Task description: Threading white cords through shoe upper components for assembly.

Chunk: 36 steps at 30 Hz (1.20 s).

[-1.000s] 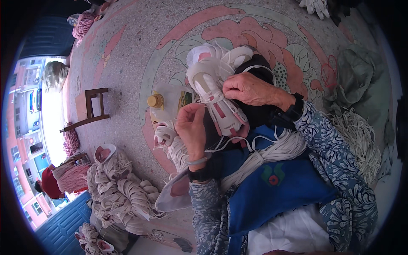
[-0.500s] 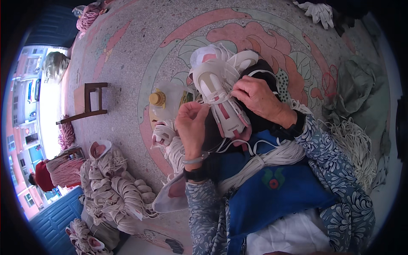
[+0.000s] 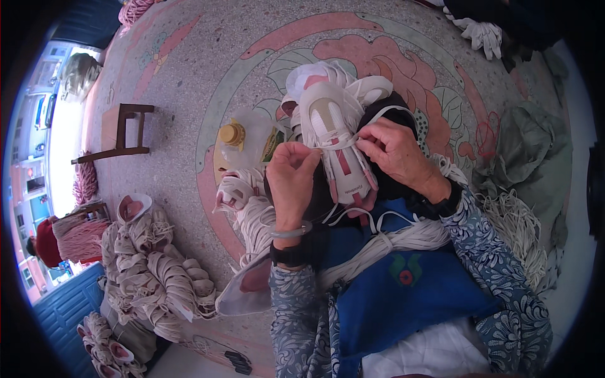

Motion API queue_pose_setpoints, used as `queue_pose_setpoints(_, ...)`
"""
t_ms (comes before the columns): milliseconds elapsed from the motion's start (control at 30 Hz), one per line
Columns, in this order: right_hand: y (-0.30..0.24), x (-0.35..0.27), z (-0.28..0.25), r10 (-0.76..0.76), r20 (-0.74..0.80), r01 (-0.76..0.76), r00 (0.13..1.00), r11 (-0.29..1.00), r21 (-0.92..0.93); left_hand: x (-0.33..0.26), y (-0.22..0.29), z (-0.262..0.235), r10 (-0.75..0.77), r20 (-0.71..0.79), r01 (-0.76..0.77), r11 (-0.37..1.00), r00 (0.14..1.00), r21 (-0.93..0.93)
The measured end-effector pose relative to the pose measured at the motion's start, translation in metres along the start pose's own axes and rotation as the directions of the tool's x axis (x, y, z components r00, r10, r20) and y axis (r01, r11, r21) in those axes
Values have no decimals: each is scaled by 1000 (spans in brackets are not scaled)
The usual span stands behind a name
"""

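A white, beige and pink shoe upper (image 3: pixel 340 164) lies over my lap, toe pointing away from me. White shoelace (image 3: pixel 337 140) crosses its middle, where the strands meet in a knot or loop. My left hand (image 3: pixel 291 183), left of the upper, is closed, thumb and forefinger pinching a lace end. At the right side my right hand (image 3: pixel 398 154) pinches the lace close against the upper. More shoe uppers (image 3: pixel 321 75) are stacked beyond and under this one. A bundle of white laces (image 3: pixel 391 242) lies across my blue apron (image 3: pixel 409 290).
Strung white uppers (image 3: pixel 151 271) are heaped on the floor at left, and another row (image 3: pixel 252 214) runs beside my left forearm. A clear jug with a yellow cap (image 3: pixel 232 133) stands nearby. Loose laces (image 3: pixel 513 233) and grey-green cloth (image 3: pixel 529 145) lie right; a small wooden stool (image 3: pixel 126 129) is left.
The view has shifted a little, so the floor things sit further left. Both hands keep their pinch on the lace, and the lace across the upper looks flatter and tighter.
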State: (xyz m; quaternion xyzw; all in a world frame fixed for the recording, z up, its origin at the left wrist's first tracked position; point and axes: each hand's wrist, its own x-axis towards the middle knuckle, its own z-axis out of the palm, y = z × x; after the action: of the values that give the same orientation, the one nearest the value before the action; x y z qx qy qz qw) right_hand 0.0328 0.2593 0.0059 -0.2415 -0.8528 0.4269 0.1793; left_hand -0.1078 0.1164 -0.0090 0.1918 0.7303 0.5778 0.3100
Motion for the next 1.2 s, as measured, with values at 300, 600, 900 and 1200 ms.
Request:
queue_pose_setpoints(300, -4, -7, 5, -44, -12, 44, 999, 999, -9, -13, -10, 7, 46, -165, -28, 993, 985, 115)
queue_pose_setpoints(600, -18, -16, 8, -92, 106, 116, 990, 964, -239, -42, 2, 29, 414, -9, -338, 756, 910, 561)
queue_pose_setpoints(900, 3, -16, 19, -171, 33, 174, 985, 974, -146, -36, -7, 39, 487, 55, -351, 540, 872, 765)
queue_pose_setpoints(1200, 15, -8, 14, -275, -68, 270, 959, 960, -76, -18, -25, 37, 582, 1, -455, 635, 813, 624)
